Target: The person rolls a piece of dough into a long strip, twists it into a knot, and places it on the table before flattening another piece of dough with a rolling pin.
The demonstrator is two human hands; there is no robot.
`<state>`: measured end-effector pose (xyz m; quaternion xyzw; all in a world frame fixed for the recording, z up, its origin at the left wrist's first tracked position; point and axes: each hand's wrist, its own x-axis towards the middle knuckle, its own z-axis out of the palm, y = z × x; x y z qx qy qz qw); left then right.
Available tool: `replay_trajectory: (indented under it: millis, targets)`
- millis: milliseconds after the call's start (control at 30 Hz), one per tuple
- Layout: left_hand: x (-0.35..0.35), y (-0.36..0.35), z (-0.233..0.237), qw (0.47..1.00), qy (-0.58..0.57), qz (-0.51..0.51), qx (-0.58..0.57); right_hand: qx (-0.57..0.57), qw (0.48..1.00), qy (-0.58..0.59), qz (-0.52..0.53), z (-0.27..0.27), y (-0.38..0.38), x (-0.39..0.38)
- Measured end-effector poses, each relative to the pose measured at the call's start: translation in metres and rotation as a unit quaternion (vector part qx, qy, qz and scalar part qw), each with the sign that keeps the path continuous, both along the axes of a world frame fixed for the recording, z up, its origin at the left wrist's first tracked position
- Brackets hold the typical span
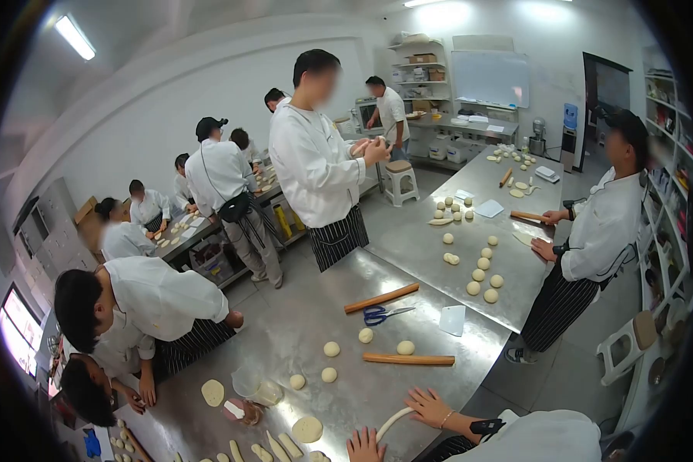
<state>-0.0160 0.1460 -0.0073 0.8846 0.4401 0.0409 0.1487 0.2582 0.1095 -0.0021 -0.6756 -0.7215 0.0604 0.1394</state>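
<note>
At the bottom of the head view, my right hand (pixel 431 408) lies palm down on the metal table (pixel 285 331), its fingers spread, at the upper end of a dough strip (pixel 393 423). My left hand (pixel 366 446) is at the lower end of that strip, fingers apart, with its lower part cut off by the frame. Neither hand is closed round the dough. A flattened dough round (pixel 307 430) lies left of my left hand. Above my hands are a wooden rolling pin (pixel 408 359) and several dough balls (pixel 329 375).
Blue scissors (pixel 387 314), another rolling pin (pixel 382 298) and a white scraper (pixel 453 320) lie farther up the table. A clear jug (pixel 266 393) stands left. Two people lean in at left; one stands across the table, another at right by a stool (pixel 630 346).
</note>
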Motion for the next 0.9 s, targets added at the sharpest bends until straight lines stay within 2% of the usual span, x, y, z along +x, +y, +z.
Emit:
replay_trajectory:
  millis: [67, 167, 233, 300, 400, 467, 500, 567, 633, 700, 733, 800, 900]
  targets:
    - [-0.004, -0.018, -0.012, 0.997, -0.058, 0.029, 0.034, 0.015, 1.0, 0.013, 0.011, 0.002, -0.025, -0.003]
    - [0.018, -0.019, 0.032, 0.996, -0.027, 0.084, 0.005, 0.003, 1.0, -0.009, -0.012, 0.003, -0.019, -0.004]
    - [0.034, -0.009, 0.05, 0.994, 0.002, 0.105, -0.001, -0.073, 0.996, -0.035, -0.022, 0.021, 0.011, -0.007]
    - [0.047, 0.006, 0.036, 0.984, 0.017, 0.144, 0.1, -0.003, 0.999, -0.041, 0.0, 0.014, 0.044, -0.002]
    - [0.034, 0.064, 0.03, 0.97, -0.07, 0.204, 0.111, 0.007, 1.0, 0.002, 0.018, -0.001, 0.091, 0.017]
    - [0.025, 0.068, 0.039, 0.961, -0.062, 0.237, 0.124, 0.013, 0.999, 0.029, 0.0, -0.002, 0.109, 0.031]
    - [0.021, 0.065, 0.055, 0.958, -0.06, 0.245, 0.138, 0.036, 0.994, 0.104, -0.001, 0.005, 0.109, 0.034]
    - [0.011, 0.058, 0.063, 0.95, -0.106, 0.263, 0.13, 0.02, 0.988, 0.154, 0.017, 0.018, 0.103, 0.033]
    - [0.005, 0.049, 0.051, 0.958, -0.13, 0.229, 0.11, -0.001, 0.981, 0.187, 0.04, 0.022, 0.1, 0.022]
    - [0.002, 0.034, 0.044, 0.979, -0.114, 0.163, 0.048, -0.013, 0.983, 0.122, 0.135, 0.028, 0.086, 0.008]
    - [0.002, 0.021, 0.041, 0.986, -0.061, 0.151, 0.024, -0.021, 0.98, 0.129, 0.148, 0.03, 0.078, 0.005]
    - [-0.006, 0.001, 0.04, 0.983, -0.057, 0.175, 0.021, -0.074, 0.978, 0.035, 0.19, 0.033, 0.064, 0.006]
    - [-0.014, -0.023, 0.037, 0.973, -0.046, 0.224, 0.017, -0.081, 0.983, 0.028, 0.16, 0.028, 0.056, 0.037]
